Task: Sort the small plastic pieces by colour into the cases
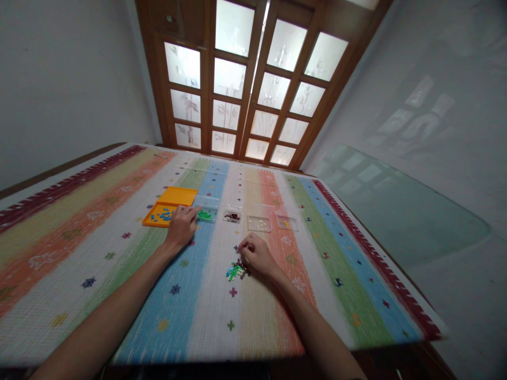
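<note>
My left hand [182, 225] is at the right edge of an orange case [149, 222] holding small blue pieces [163, 215]. Its fingers are bent together, their tips at the clear box of green pieces [206, 214]; anything between them is too small to make out. Closer to me, my right hand [256, 254] has its fingers pinched together, their contents hidden. Just left of and below that hand lies a small cluster of joined-looking green, blue, pale and dark brown pieces [236, 271] on the cloth.
Right of the green box stand clear boxes with dark brown pieces [232, 216], pale pieces [260, 224] and yellow-orange pieces [285, 224]. The orange case's lid [177, 196] is folded back. A striped tablecloth [170, 306] covers the table; glazed wooden doors [245, 105] stand beyond.
</note>
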### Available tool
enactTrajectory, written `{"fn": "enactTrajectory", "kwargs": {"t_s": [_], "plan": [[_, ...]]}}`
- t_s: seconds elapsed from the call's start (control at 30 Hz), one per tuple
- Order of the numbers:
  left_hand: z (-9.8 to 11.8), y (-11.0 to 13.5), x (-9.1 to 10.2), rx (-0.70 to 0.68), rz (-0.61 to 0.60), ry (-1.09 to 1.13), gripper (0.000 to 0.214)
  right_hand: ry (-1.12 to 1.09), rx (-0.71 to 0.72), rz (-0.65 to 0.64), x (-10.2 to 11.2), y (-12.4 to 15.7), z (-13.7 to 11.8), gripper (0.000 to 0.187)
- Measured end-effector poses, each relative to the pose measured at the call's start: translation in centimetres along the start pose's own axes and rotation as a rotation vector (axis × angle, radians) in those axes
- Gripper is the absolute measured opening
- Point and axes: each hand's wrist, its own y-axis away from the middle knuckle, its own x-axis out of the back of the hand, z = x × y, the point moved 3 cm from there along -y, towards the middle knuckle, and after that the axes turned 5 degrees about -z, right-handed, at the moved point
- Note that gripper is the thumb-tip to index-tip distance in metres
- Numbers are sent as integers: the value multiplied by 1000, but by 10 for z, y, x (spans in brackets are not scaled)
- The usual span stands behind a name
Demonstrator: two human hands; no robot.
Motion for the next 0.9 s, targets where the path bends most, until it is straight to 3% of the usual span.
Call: {"fn": "enactTrajectory", "kwargs": {"t_s": [0.07,0.13,0.27,0.37,0.43,0.67,0.9], "plan": [[9,0,4,-37,6,124,26,0,8,2,0,0,0,23],[22,2,6,-94,-62,283,22,3,15,10,1,0,0,23],[58,16,-3,-238,-366,544,17,6,22,19,1,0,0,20],[82,31,-13,-346,-603,592,18,10,20,21,2,0,-1,19],[91,38,-18,-393,-686,570,20,12,19,22,2,0,-2,20],[98,42,-19,-419,-718,495,19,14,21,-2,4,2,-5,20],[98,43,-21,-398,-682,510,14,39,129,-231,7,7,-15,22]]}}
